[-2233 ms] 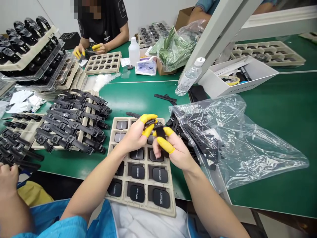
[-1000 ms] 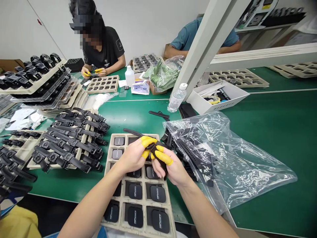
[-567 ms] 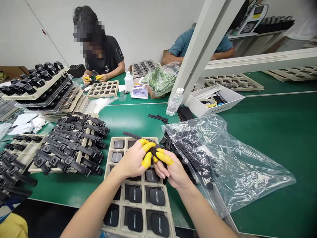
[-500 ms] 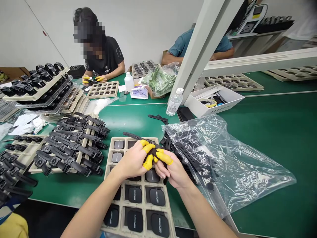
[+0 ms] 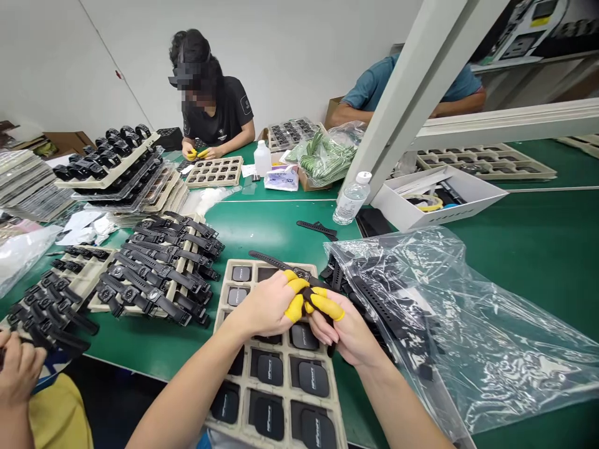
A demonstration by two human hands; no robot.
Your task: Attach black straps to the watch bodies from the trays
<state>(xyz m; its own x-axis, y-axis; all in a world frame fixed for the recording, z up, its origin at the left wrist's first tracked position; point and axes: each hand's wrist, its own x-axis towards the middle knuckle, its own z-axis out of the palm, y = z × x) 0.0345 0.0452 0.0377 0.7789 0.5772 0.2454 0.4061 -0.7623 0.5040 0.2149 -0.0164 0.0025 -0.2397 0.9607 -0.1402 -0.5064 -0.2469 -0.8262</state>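
My left hand (image 5: 274, 302) and my right hand (image 5: 339, 321) meet over the far half of a beige tray (image 5: 246, 383). Yellow covers sit on several fingertips. Both hands pinch a small dark piece that looks like a black watch strap (image 5: 306, 298), mostly hidden by the fingers. Just beyond them, a black watch (image 5: 299, 273) with a long strap lies across the tray's far end. Square black pieces with white lettering (image 5: 270, 369) fill several compartments nearer to me. To the right, a clear plastic bag (image 5: 496, 337) covers loose black straps (image 5: 374, 299).
Racks of black watches (image 5: 154, 268) stand on the left, beside stacked trays (image 5: 135, 193). A clear bottle (image 5: 352, 199) and a white box (image 5: 435, 209) stand beyond the bag, near a white post (image 5: 407, 87). A co-worker (image 5: 215, 106) sits opposite; another person's hand (image 5: 19, 368) enters at left.
The view has swung slightly left, so everything sits further right. Another person's hand has appeared at the left edge. My two hands keep their pinch on the strap.
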